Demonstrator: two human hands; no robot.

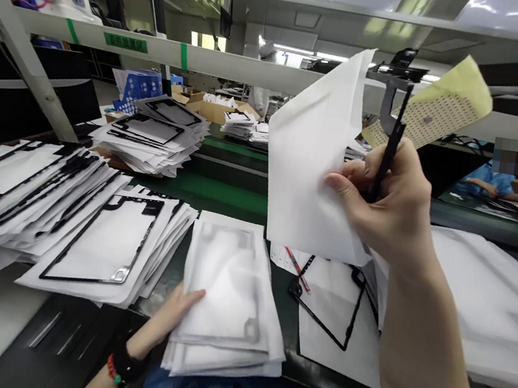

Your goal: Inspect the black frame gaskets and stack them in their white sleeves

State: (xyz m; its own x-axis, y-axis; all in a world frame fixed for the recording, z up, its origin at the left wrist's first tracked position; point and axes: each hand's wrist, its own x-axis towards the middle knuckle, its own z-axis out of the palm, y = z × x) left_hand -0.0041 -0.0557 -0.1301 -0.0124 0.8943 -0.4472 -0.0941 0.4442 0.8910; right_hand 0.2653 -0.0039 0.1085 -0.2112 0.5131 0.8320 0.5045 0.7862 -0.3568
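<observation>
Paper (313, 144), seemingly light, limp and best pinched by its edge, is at one o'clock in the right hand (394, 199) with a black tool (391, 151), the left hand (176, 313) touching the six-o'clock stack (227, 291), its grip unclear.

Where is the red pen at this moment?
In the head view, the red pen lies just right of centre, near the corner of a black frame and right of the white sheets by the left hand.

White sheet (311, 143), black strip (389, 160), paper stack (228, 279)
Sheet raised, tilted; strip nearly upright; stack lying flat below, frame (251, 329) showing faintly through.
</observation>
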